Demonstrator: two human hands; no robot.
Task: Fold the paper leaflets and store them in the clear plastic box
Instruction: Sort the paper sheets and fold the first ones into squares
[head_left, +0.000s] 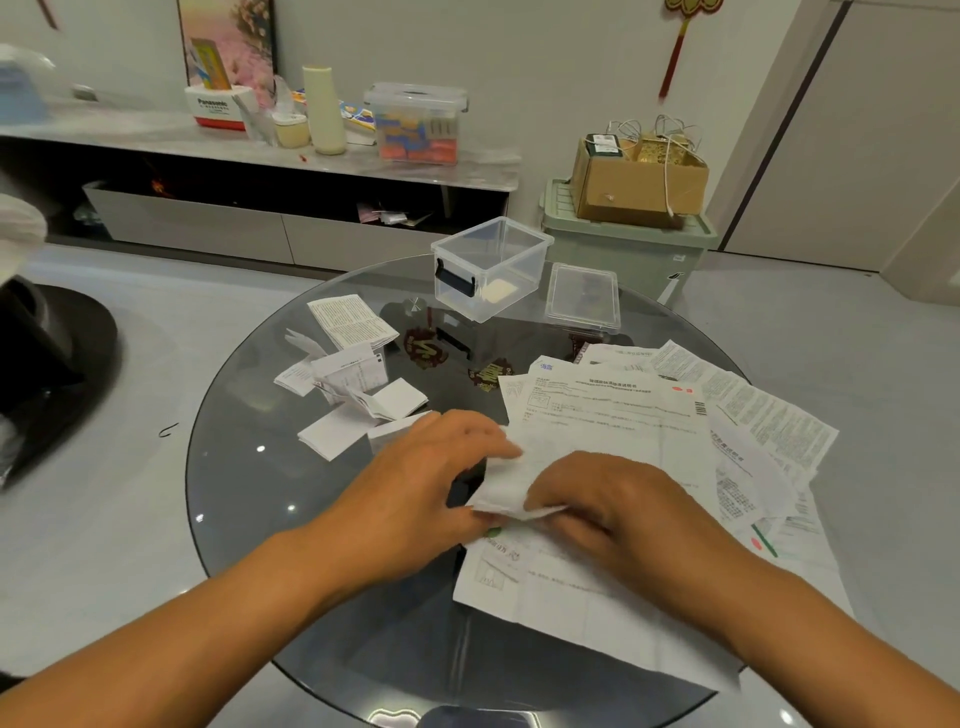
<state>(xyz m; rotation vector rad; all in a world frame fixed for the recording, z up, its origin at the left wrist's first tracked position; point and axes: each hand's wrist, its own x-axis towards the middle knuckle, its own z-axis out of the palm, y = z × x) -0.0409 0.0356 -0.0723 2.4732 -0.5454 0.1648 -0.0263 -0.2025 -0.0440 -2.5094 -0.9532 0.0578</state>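
**Both hands on one creased leaflet at the middle of the glass table**

My left hand (431, 478) and my right hand (602, 499) meet low in the centre of the frame, fingers curled onto a thin white paper leaflet (550, 577). Between them I pinch up a soft folded ridge of it; the rest of the sheet lies flat and creased toward the lower right, its corner hanging over the table's rim.

The round table (249, 467) is dark smoked glass, smooth and glossy, with bare surface at lower left.

To the right, a loose pile of unfolded leaflets (675, 415) fans out, printed and wrinkled, its outer edges reaching the table's right rim. Left of centre sits a cluster of folded leaflets (363, 384), small squarish packets, some springing half open.

The clear plastic box (493, 265) stands open at the table's far edge, upper centre, rectangular with a dark latch. Its flat clear lid (582, 296) lies just beside it on the right.
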